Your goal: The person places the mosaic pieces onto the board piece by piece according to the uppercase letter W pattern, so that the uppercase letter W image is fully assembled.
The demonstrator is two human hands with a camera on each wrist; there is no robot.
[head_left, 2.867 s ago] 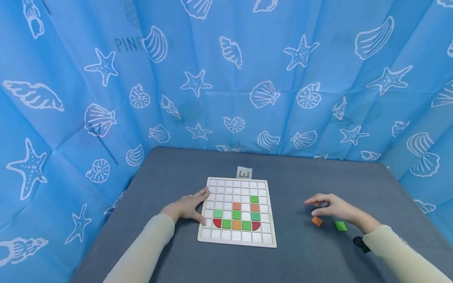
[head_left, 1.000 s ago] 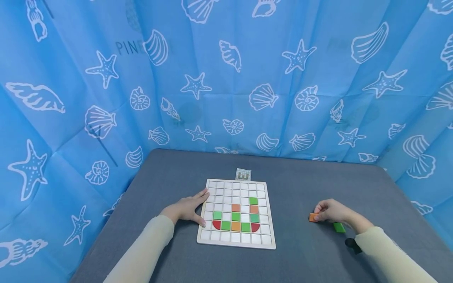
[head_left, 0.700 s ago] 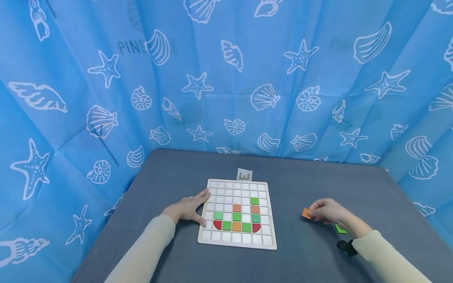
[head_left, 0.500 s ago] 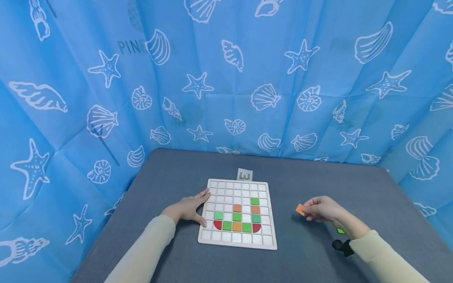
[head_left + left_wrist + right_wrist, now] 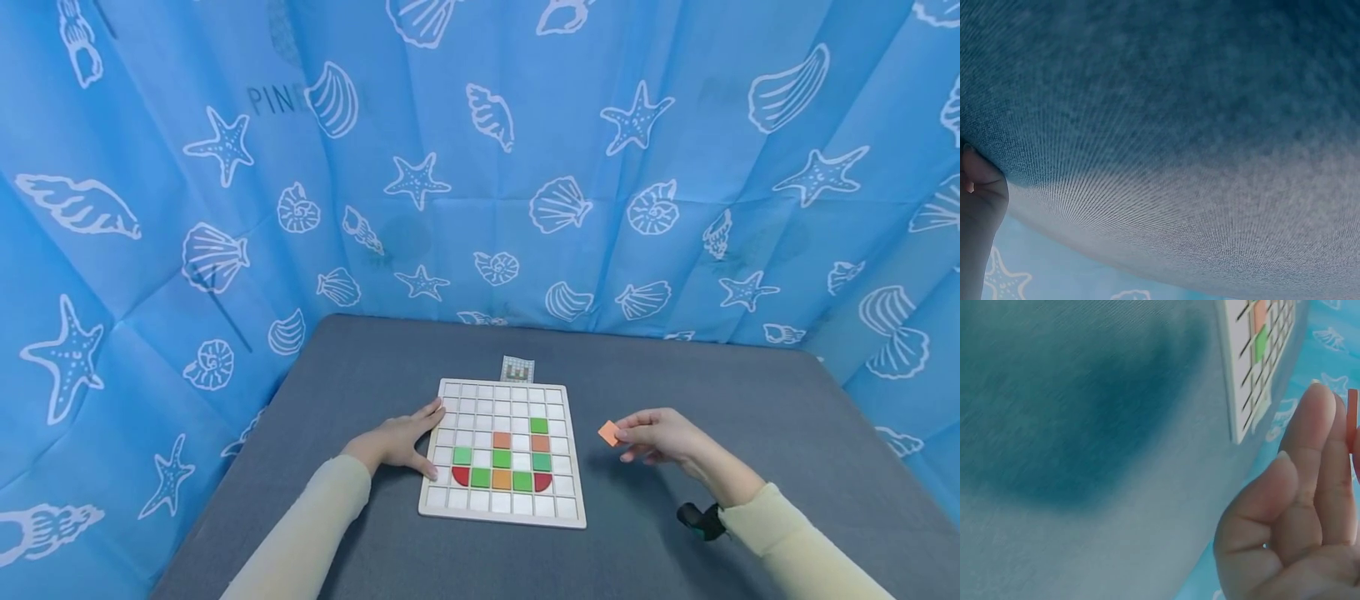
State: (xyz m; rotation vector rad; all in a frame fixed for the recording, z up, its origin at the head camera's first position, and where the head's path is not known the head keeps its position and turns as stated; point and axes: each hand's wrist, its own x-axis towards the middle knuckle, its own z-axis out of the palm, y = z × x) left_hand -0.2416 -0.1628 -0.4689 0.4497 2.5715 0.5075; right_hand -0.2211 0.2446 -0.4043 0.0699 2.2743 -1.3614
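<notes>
My right hand [image 5: 663,435] pinches an orange square tile [image 5: 608,432] between thumb and fingertips, held up over the table just right of the white grid board [image 5: 502,518]. In the right wrist view the tile [image 5: 1352,415] shows edge-on, partly cut off by the frame. My left hand [image 5: 397,439] rests against the board's left edge, fingers spread and thumb lying on the rim. Coloured tiles sit in the board's cells: green squares, an orange square [image 5: 502,480], salmon squares and two red quarter-rounds [image 5: 542,482] at the ends of one row.
A small card [image 5: 517,369] printed with a grid pattern lies at the board's far edge. Behind the grey table [image 5: 390,350] hangs a blue curtain [image 5: 465,167] with shells and starfish. A black device [image 5: 701,521] sits at my right wrist.
My right hand came down on the orange tile, pinched it, lifted it and carried it left toward the board. The green tile beside it is now hidden by the right arm. The left hand stayed put.
</notes>
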